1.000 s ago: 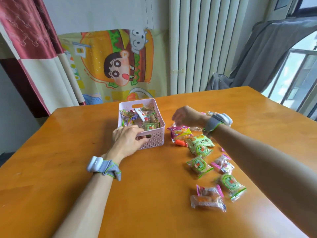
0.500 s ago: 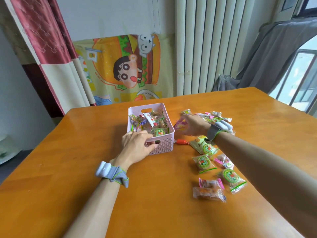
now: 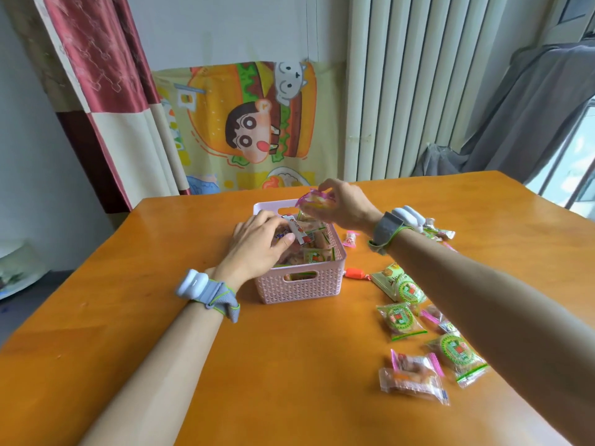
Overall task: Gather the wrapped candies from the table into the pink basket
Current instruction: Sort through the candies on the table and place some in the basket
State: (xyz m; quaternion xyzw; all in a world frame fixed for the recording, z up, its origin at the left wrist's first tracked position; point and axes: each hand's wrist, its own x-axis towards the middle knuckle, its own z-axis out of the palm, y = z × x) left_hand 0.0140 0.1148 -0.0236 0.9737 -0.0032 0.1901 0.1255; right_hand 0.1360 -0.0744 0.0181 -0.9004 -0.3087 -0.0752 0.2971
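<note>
The pink basket (image 3: 309, 286) stands mid-table with several wrapped candies inside. My left hand (image 3: 257, 244) lies over its left rim, fingers curled and thumb reaching in beside a red-and-white candy (image 3: 298, 232). My right hand (image 3: 343, 207) hovers above the basket's far end and pinches a pink-wrapped candy (image 3: 314, 201). Loose candies lie on the table to the right: a small pink one (image 3: 350, 238), an orange one (image 3: 354, 273), green-labelled packs (image 3: 401, 320), and a clear pack (image 3: 412, 381) nearest me.
More wrapped candies (image 3: 439, 232) sit behind my right wrist. The orange wooden table (image 3: 289, 365) stretches wide on all sides. A cartoon cloth, curtains and a window lie beyond the far edge.
My right hand picked a pink-wrapped candy off the table and lifted it over the basket. My left hand shifted from the front rim to the left rim.
</note>
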